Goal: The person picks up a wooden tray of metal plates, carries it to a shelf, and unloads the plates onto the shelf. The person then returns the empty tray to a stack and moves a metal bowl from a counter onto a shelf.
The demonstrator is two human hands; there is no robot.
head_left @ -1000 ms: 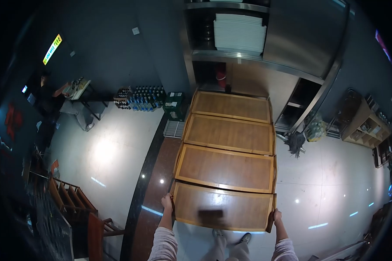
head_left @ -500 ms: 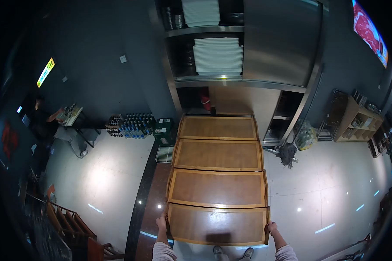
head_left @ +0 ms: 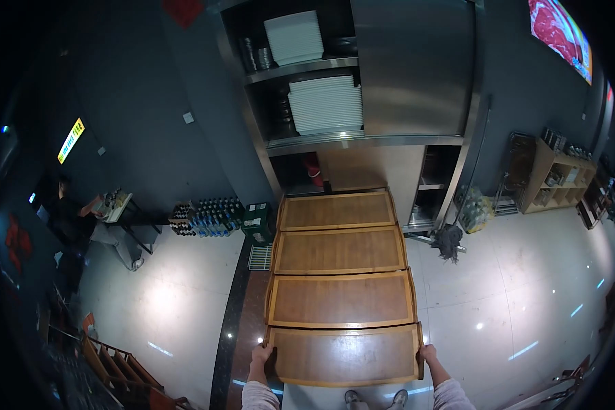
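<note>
Several framed brown wooden panels (head_left: 344, 301) run in a row away from me toward a metal cabinet. Whether they are joined or separate pieces I cannot tell. At the left edge of the nearest wooden panel (head_left: 347, 353), my left hand (head_left: 261, 353) is closed on the side rim. My right hand (head_left: 428, 352) grips the opposite rim at about the same height. The fingers are partly hidden behind the edges. My shoes show just below the front edge.
Stacked white plates (head_left: 324, 104) fill the metal cabinet's (head_left: 417, 68) shelves. Bottles (head_left: 215, 216) and a green box (head_left: 256, 220) stand left. At right are a dark bundle (head_left: 448, 242), a yellowish bag (head_left: 476, 210) and a wooden shelf (head_left: 559, 179). A person (head_left: 82, 212) sits far left.
My view has tilted and shifted slightly, so the cabinet appears lower and further left. Both hands keep their hold on the nearest panel's sides.
</note>
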